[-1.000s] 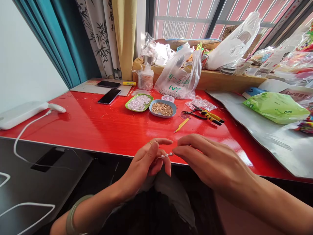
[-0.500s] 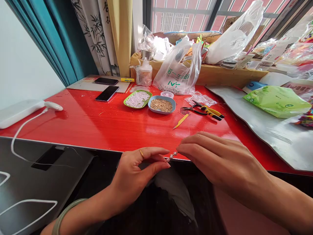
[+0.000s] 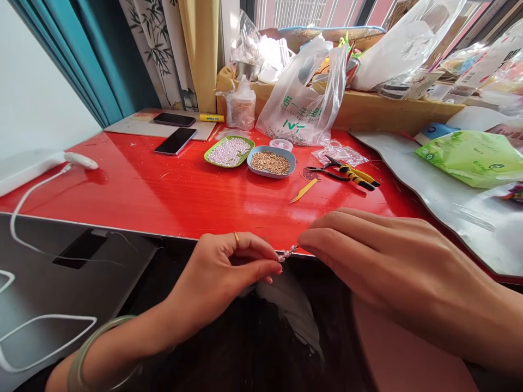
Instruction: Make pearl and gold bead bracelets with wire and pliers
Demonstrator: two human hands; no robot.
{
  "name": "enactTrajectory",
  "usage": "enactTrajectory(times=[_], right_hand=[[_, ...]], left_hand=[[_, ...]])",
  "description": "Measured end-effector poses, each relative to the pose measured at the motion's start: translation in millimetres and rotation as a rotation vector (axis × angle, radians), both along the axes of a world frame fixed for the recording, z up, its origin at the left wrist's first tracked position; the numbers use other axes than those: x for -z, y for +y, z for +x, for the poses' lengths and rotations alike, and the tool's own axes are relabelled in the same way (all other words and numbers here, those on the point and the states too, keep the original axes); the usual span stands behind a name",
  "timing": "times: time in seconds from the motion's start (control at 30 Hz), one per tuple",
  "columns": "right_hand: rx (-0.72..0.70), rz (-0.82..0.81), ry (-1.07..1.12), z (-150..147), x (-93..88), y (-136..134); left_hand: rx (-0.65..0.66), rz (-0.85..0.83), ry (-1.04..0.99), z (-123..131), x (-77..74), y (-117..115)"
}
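A short string of beads (image 3: 288, 252), pearly with small gold-coloured ones, spans the gap between my hands just off the table's front edge. My left hand (image 3: 229, 269), wearing a ring, pinches its left end between thumb and forefinger. At the other end the closed fingertips of my right hand (image 3: 363, 261) hold it, the thumb hidden behind the fingers. Beyond them on the red table (image 3: 212, 204) stand a green dish (image 3: 207, 158) of pearly beads (image 3: 229, 151) and a blue-grey dish (image 3: 272, 173) of gold-coloured beads (image 3: 269, 162). Yellow tweezers (image 3: 304, 190) lie closer to me.
Black-and-yellow pliers (image 3: 351, 175) lie right of the dishes. Two phones (image 3: 175, 141) are at the back left, with a white plastic bag (image 3: 300, 103) behind the dishes. A green packet (image 3: 474, 158) rests on the grey sheet (image 3: 441, 201) at right. A white cable (image 3: 24, 201) hangs off the left.
My left forefinger has come down toward the thumb, closing over the bead string's end. My right hand still holds the other end. The view has tilted slightly downward.
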State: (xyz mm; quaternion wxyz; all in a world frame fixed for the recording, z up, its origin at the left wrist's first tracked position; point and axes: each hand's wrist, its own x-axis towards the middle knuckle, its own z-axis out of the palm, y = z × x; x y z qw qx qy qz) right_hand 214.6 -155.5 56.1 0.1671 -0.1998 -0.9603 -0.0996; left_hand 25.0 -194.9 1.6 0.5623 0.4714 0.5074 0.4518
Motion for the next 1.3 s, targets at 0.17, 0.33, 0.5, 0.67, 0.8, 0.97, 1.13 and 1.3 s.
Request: enactTrajectory(times=[0.17, 0.33, 0.5, 0.67, 0.8, 0.97, 1.13, 1.3], right_hand=[[0.017, 0.007, 0.011, 2.0, -1.2, 0.1], [-0.011, -0.022, -0.02, 2.7, -4.6, 0.9], [-0.01, -0.121, 0.015, 3.4, -3.2, 4.7], [0.0, -0.262, 0.032, 5.3, -0.8, 10.4], [-0.001, -0.309, 0.053, 5.9, -0.1, 12.1], [-0.011, -0.285, 0.077, 5.6, -0.8, 11.8], [-0.03, -0.284, 0.081, 6.4, -2.1, 11.9], [-0.041, -0.277, 0.061, 6.0, -2.5, 12.7]], left_hand=[[0.062, -0.068, -0.009, -1.7, -1.1, 1.9], [0.06, -0.064, -0.048, -1.5, -3.2, 0.9], [0.066, -0.052, -0.092, -0.9, -4.7, 0.7], [0.087, -0.058, -0.119, -0.5, -3.6, 0.6], [0.091, -0.048, -0.142, 0.7, -2.7, -0.3], [0.08, -0.064, -0.145, 1.7, -4.5, -0.6], [0.079, -0.055, -0.122, 1.9, -5.8, -1.3], [0.066, -0.039, -0.095, 5.0, -5.4, -1.9]])
